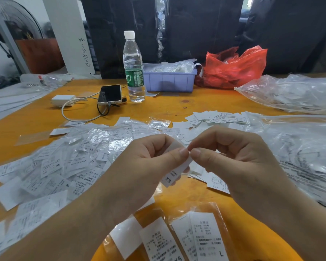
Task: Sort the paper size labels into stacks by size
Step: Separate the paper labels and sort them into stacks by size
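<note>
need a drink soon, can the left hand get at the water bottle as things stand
Probably not right away. The left hand is pinching the XS label together with the right hand. The path to the water bottle looks open over the loose labels, though it stands far back.

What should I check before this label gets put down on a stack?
1. Size readable: ok, the held label reads XS.
2. Grip: ok, left hand and right hand both pinch it.
3. Single label, none stuck behind: cannot tell.
4. Matching stack: ok, an XS label lies at the near edge.
5. Neighbouring L label kept apart: ok.
6. Unsorted pile clear of stacks: cannot tell.
</note>
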A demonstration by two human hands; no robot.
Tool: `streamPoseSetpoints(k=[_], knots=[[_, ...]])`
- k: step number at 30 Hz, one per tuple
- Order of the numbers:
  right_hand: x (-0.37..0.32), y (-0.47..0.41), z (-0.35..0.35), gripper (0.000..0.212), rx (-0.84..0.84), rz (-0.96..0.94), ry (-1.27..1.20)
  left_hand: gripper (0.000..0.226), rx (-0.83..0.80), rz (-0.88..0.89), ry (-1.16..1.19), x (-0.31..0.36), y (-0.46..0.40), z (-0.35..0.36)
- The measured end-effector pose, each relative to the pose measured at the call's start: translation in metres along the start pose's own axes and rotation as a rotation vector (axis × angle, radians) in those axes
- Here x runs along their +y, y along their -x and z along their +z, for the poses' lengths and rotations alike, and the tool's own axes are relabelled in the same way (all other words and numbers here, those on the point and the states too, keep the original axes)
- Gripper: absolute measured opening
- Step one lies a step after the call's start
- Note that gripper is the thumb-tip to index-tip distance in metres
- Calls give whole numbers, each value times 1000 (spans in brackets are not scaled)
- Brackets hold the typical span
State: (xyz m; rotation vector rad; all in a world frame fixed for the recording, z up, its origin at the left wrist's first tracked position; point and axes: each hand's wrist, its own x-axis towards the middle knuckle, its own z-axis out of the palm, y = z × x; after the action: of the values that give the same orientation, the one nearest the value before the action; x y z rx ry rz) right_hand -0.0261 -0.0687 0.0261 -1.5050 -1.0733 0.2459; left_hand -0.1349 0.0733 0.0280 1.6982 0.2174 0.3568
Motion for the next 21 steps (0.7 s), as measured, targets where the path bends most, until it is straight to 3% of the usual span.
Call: streamPoseSetpoints(k=[21], knots=[[3, -2, 1, 13, 19, 20, 62, 18, -2, -35, -3, -1, -1, 0]])
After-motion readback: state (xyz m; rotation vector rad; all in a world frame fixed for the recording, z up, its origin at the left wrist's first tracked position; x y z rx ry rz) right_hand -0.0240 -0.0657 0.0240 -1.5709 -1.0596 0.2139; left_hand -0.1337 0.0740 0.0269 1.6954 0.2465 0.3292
